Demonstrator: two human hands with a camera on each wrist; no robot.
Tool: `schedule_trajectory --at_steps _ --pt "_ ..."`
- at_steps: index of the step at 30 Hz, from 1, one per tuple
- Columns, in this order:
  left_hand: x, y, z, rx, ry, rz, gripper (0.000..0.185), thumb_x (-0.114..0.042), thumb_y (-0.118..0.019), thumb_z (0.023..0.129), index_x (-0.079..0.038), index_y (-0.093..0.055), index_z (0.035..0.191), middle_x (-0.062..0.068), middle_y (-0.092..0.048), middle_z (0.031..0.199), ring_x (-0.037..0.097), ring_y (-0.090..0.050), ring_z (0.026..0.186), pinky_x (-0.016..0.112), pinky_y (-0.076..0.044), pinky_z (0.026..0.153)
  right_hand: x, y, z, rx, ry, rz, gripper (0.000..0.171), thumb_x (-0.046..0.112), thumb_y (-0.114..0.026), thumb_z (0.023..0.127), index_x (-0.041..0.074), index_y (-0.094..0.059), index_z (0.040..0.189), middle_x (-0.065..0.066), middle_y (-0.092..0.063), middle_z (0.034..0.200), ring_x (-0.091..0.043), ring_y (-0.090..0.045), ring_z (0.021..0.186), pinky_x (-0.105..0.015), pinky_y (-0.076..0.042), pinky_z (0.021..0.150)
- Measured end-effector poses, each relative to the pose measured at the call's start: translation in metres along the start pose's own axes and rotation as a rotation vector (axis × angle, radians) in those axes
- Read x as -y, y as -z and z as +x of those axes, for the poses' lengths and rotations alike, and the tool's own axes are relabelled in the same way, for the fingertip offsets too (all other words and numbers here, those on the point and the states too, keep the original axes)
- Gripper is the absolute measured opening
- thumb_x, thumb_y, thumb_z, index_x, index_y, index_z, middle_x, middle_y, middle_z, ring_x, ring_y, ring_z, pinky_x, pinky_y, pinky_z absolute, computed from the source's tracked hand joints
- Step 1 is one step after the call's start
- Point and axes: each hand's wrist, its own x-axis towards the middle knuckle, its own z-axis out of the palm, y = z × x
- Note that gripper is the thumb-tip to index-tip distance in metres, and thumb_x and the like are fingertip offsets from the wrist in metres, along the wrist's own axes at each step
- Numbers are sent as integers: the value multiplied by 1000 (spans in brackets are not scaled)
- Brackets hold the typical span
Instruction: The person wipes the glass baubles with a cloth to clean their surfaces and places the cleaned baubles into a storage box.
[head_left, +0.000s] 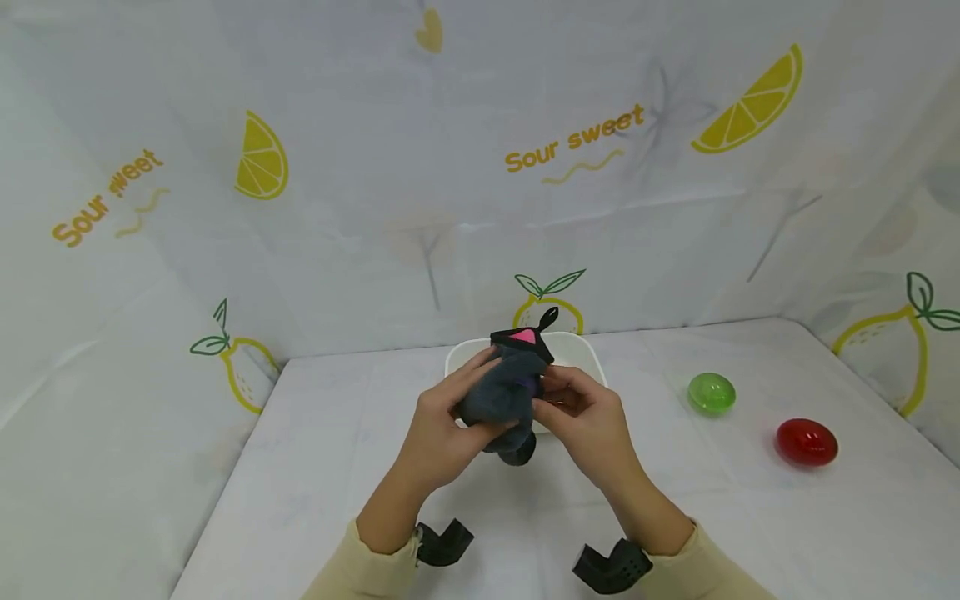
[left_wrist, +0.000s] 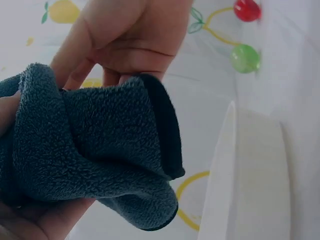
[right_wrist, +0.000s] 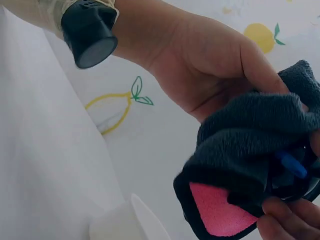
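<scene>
Both hands hold a dark grey-blue terry cloth with black edging, a hanging loop and a pink patch. The left hand grips its left side, thumb in front and fingers behind. Opposite it, the right hand pinches the right side of the cloth. Wrapped in the folds is a dark glossy object with a blue part; its kind is hidden by the cloth. A round black end sticks out below the cloth in the head view.
Behind the hands stands a white plastic container, partly covered by them. To the right on the white table lie a green glossy oval and a red one. A lemon-printed sheet hangs behind the table.
</scene>
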Motion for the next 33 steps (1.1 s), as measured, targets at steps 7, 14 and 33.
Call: schedule_trajectory --at_steps 7,14,33 --pt "4 15 2 -3 193 -326 52 0 -78 80 -5 -62 129 7 -68 120 18 -67 106 36 -57 86 1 5 2 203 198 54 49 -7 -68 87 -3 -57 135 -17 -57 112 -11 -68 100 -26 -58 78" --pt "5 20 4 95 230 -523 51 -3 -76 83 9 -56 128 3 -67 114 17 -67 101 34 -57 83 2 7 2 262 234 79 48 -4 -65 90 -3 -55 136 -15 -54 126 -14 -66 106 -29 -58 80" --pt "-3 -4 -1 -17 95 14 63 -6 -81 79 -24 -60 136 -3 -51 146 16 -51 133 40 -47 103 0 3 1 104 -37 39 41 2 -67 91 -1 -60 131 -19 -63 110 -13 -72 83 -28 -59 74"
